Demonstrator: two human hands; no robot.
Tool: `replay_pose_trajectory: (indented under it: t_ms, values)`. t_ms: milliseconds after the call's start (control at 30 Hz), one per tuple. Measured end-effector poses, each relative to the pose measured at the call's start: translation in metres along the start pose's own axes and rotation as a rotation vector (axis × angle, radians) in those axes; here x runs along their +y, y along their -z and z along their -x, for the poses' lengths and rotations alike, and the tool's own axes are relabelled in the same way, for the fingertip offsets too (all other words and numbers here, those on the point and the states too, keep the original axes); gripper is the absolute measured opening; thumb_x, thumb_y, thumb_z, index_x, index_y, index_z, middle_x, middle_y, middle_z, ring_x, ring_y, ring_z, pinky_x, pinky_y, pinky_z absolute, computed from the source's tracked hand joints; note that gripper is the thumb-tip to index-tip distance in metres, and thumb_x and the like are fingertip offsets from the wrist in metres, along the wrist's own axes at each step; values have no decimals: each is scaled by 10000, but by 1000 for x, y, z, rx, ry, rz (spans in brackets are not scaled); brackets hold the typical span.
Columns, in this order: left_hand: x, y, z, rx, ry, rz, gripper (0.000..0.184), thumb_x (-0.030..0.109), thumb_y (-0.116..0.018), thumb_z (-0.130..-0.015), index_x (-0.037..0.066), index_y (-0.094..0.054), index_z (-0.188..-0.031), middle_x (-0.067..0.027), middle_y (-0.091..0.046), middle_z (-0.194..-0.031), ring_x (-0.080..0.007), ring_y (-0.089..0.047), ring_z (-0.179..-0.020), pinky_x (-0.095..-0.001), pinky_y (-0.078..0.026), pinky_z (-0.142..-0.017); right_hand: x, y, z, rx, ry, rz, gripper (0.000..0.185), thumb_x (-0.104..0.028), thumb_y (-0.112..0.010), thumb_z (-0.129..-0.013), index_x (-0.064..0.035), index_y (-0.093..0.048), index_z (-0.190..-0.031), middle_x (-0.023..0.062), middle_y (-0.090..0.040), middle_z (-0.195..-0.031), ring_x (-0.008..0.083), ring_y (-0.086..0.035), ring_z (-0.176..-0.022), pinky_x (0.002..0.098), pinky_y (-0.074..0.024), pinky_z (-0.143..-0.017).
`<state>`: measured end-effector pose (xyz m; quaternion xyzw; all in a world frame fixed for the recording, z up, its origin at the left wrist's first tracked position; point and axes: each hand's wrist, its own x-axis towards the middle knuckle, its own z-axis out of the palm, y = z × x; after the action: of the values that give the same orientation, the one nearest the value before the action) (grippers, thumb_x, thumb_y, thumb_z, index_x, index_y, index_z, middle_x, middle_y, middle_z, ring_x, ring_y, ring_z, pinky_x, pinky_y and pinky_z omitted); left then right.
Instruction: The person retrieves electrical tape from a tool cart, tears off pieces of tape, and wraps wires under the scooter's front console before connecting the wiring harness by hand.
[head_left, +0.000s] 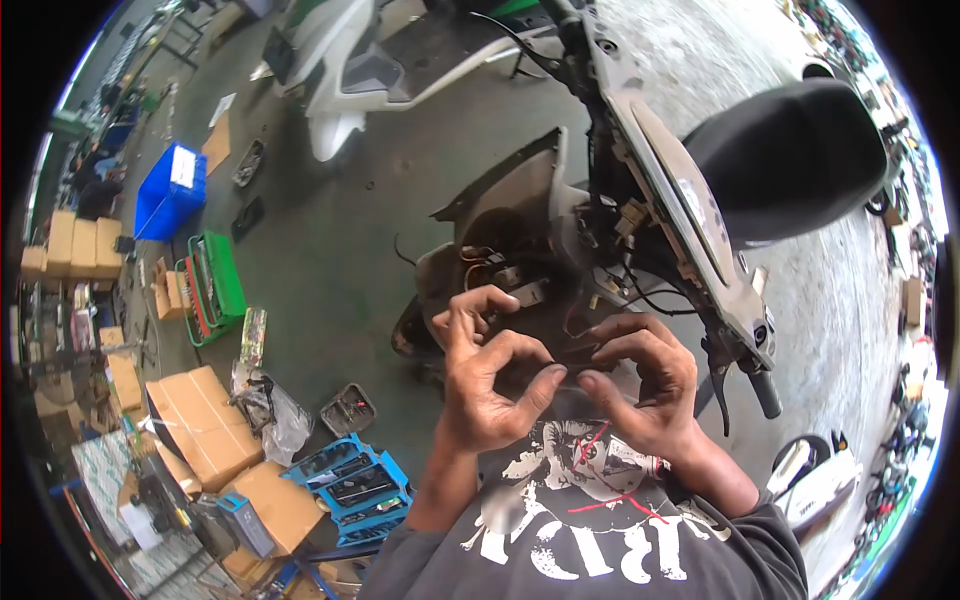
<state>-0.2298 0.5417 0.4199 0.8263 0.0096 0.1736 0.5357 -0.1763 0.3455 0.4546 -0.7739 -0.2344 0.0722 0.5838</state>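
Observation:
My left hand [495, 375] and my right hand [645, 385] come together in front of my chest, thumbs and index fingers pinched. Whatever sits between the fingertips is too small and dark to name. The other left fingers are curled and raised. Just beyond the hands stands a partly stripped scooter [560, 220], its front opened up. Loose wires [485, 265] and connectors hang from it near my fingers. Its handlebar cover [670, 170] and black seat [790, 160] lie to the upper right.
On the left floor are a blue open toolbox [350, 490], a green toolbox [215, 285], a blue bin [170, 195], cardboard boxes [205, 425] and a small parts tray [348, 408]. Another white scooter [340, 80] stands at the top. White body panels [815, 485] lie at right.

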Motion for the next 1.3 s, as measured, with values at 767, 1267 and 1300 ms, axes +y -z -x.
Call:
replay_pose_trajectory:
  t_ms: [767,1267,1300]
  values:
    - [-37,-77,-11,-376,31,118,181,143,-817,-684,151,-766,-858,-131,-540,-1237,-290,-462,-1163,-406,-290,-993,51,16,48,367,-370,-199,321,156,-718,-786,21,-628,-1062,120,-695,-1026,185,-714,-921,279,-576,-793]
    - [-54,-119,-40,-102,270,230,170,5,-753,-717,54,-763,-879,-79,-733,-916,-219,-614,-914,-327,-499,-796,89,0,7,494,-69,597,195,83,-735,-799,-10,-687,-965,67,-718,-838,114,-687,-712,255,-547,-661]
    - [-54,-120,-40,-122,305,268,182,-4,-752,-709,50,-761,-883,-78,-731,-910,-213,-618,-907,-325,-503,-785,89,0,7,496,-72,597,195,83,-735,-799,-10,-687,-965,67,-718,-838,114,-687,-712,255,-547,-661]
